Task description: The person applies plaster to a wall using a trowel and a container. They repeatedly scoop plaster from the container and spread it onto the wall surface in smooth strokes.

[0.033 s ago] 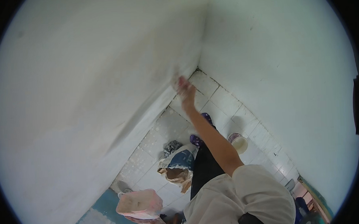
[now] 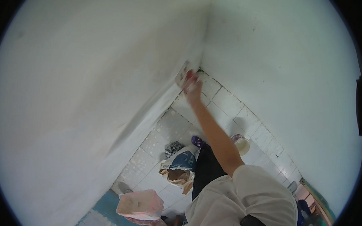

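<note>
Right hand point(image 2: 193, 87): clamped on a putty knife point(image 2: 183, 72), pressed against the white wall point(image 2: 91, 84).
Left hand point(image 2: 151, 223): gripping a pink tub point(image 2: 139, 203), well below the wall corner.

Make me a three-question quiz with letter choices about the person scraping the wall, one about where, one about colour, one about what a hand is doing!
1. Where does the right hand press the putty knife?
A. on the floor tiles
B. on the wall near the corner
C. inside the cup

2. What colour is the tray in the left hand?
A. pink
B. green
C. black

3. How is the right arm?
A. stretched out to the wall
B. folded at the chest
C. hanging down

Answers: 1 B, the blade lies on the left wall beside the corner. 2 A, its sides show pink under white smears. 3 A, the forearm reaches from the shoulder to the wall.
</note>
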Demonstrator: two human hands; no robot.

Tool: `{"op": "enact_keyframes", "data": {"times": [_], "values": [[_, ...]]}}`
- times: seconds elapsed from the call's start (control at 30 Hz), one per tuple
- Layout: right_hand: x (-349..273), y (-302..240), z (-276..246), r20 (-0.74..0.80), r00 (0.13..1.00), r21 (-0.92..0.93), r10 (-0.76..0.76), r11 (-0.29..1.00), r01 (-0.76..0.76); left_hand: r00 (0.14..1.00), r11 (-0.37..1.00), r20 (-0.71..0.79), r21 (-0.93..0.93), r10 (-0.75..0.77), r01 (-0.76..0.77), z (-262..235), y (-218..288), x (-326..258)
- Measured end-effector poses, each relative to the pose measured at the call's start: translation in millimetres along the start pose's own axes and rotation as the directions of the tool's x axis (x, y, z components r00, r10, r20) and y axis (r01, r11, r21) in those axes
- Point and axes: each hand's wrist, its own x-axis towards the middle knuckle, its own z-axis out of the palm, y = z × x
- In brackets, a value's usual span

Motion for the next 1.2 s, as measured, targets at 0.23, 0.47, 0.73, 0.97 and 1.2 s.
{"op": "enact_keyframes", "data": {"times": [0.23,0.47,0.73,0.97,1.2], "values": [[-10.8,-123.3,106.3,-0.238,0.966,0.046,0.098,0.995,-0.09,0.994,0.596,-0.001,-0.801,-0.109,0.064,-40.8,69.9,-6.6],[-173.8,-123.9,216.0,0.043,0.995,0.088,-0.092,0.992,0.088,0.994,0.577,0.014,-0.813,-0.105,0.072,-139.7,87.4,-5.0],[-260.9,-130.3,260.7,0.212,0.899,-0.238,-0.384,0.872,0.428,0.996,0.584,-0.008,-0.81,-0.093,0.048,-177.5,89.1,-34.0],[-322.0,-94.3,280.1,0.378,0.804,-0.535,-0.458,0.601,0.594,0.995,0.596,-0.028,-0.802,-0.094,0.033,-197.2,95.4,-57.6],[-243.6,-168.1,252.3,-0.123,0.95,0.375,0.287,0.9,-0.224,0.994,0.59,-0.041,-0.807,-0.101,0.027,-216.1,124.6,-55.4]]}}
